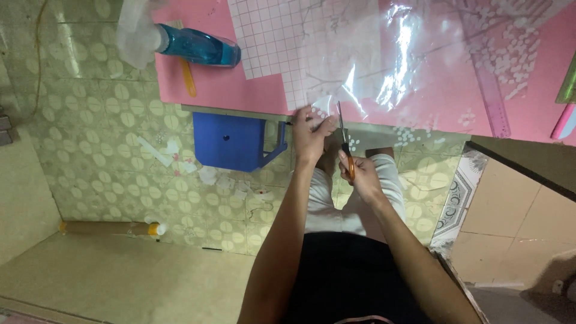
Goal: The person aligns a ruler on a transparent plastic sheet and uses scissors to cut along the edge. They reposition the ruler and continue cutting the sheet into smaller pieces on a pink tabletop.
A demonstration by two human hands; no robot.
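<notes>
— Pink surface is filling the frame's top; clear film is draping over its edge at centre.

— Left hand is pinching that film; right hand is gripping scissors, blades pointing up-frame beside it.

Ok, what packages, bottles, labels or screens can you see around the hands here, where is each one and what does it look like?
Spray bottle: lying on its side on the pink surface, upper left; blue liquid, whitish trigger head.
Clear plastic film: spread over the pink surface above the hands; glossy, over a white gridded backing sheet.
Cardboard tube: on the floor, lower left; long, brown, with a yellow and white end.
No screens or signs show.
</notes>
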